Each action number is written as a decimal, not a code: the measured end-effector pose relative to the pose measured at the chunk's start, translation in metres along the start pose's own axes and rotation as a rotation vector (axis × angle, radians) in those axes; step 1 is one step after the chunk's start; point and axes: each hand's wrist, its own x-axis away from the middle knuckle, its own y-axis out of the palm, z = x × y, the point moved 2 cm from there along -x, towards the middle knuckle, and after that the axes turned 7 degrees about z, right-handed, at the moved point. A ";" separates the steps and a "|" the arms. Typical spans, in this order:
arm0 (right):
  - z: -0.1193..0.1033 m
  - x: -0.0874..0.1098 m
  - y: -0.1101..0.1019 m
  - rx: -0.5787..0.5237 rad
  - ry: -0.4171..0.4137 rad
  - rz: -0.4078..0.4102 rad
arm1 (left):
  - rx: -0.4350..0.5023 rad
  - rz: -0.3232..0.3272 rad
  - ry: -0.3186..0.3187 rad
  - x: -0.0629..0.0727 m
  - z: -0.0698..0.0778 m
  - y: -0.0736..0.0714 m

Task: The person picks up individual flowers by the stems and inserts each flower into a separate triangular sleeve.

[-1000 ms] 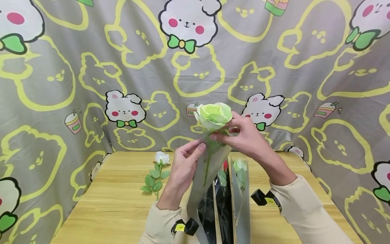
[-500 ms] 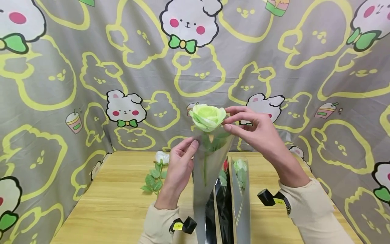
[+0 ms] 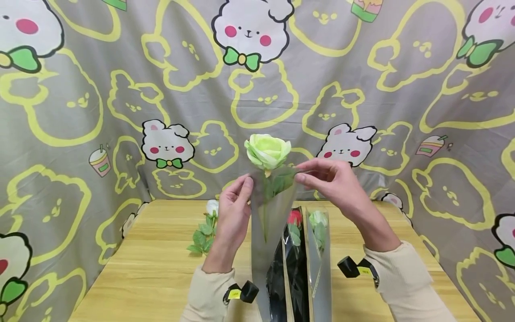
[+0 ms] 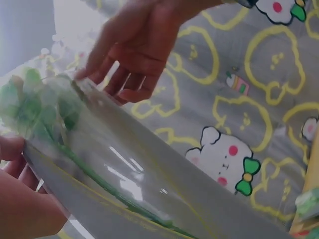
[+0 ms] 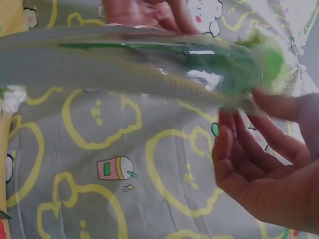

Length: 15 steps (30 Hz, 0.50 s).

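A pale green artificial rose (image 3: 268, 151) stands nearly upright in a clear-fronted grey flower sleeve (image 3: 260, 264), its bloom above the rim. Its stem and leaves show through the film. My left hand (image 3: 232, 214) pinches the sleeve's left edge near the top between thumb and fingers. On the opposite side, my right hand (image 3: 331, 183) pinches the upper right corner of the film. In the right wrist view, the thumb and fingertips of the right hand (image 5: 269, 174) meet at the sleeve's rim just below the bloom. The sleeve's lower end runs out of the head view.
Right of the held sleeve, a red rose (image 3: 295, 218) lies in a black sleeve (image 3: 297, 277). Beside it is another green rose (image 3: 318, 219) in a grey sleeve (image 3: 322, 286). An unwrapped white rose (image 3: 212, 207) lies on the wooden table (image 3: 153, 259) at left, before a patterned curtain (image 3: 257, 107).
My right hand has left the bloom and dropped to the sleeve's rim. The rose has shifted left, and the sleeve, with my left hand on it, has swung left and more upright.
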 end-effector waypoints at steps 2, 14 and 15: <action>0.001 -0.001 0.003 -0.022 0.002 0.031 | -0.097 0.011 0.048 0.001 0.001 0.001; -0.004 0.002 0.007 -0.062 -0.092 0.118 | -0.446 0.054 0.295 0.002 0.005 0.007; -0.003 0.002 0.007 -0.061 -0.096 0.118 | -0.465 0.074 0.315 0.001 0.006 0.007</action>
